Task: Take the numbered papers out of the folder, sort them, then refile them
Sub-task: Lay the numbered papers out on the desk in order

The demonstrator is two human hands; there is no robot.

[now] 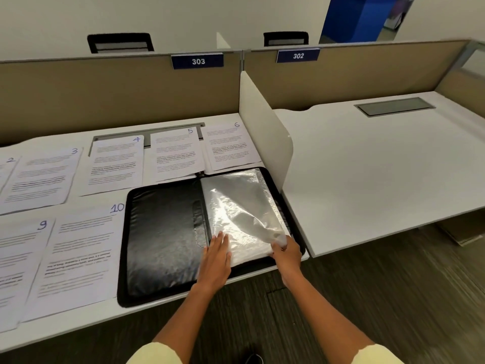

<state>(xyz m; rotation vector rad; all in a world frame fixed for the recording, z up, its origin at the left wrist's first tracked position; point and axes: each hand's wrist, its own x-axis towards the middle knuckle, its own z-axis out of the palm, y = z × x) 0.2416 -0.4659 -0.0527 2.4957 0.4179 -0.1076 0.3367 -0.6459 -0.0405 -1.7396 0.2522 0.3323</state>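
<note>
A black zip folder (162, 232) lies open on the desk, its clear plastic sleeves (241, 206) stacked on the right half. My left hand (216, 258) lies flat with straight fingers on the sleeves' near left corner. My right hand (286, 254) pinches the near right corner of the top sleeve and lifts it a little. Numbered sheets are spread out on the desk: paper 2 (5, 172), paper 3 (42, 177), paper 4 (115, 164), paper 5 (177, 153), paper 6 (231, 145) in the back row, paper 9 (15, 269) and paper 10 (78, 256) in front.
A white divider panel (262, 127) stands just right of the folder, with a neighbouring white desk (367, 166) beyond it. A tan partition (105, 93) with labels 303 and 302 runs along the back. Two chair backs show behind it. Dark floor lies below the desk edge.
</note>
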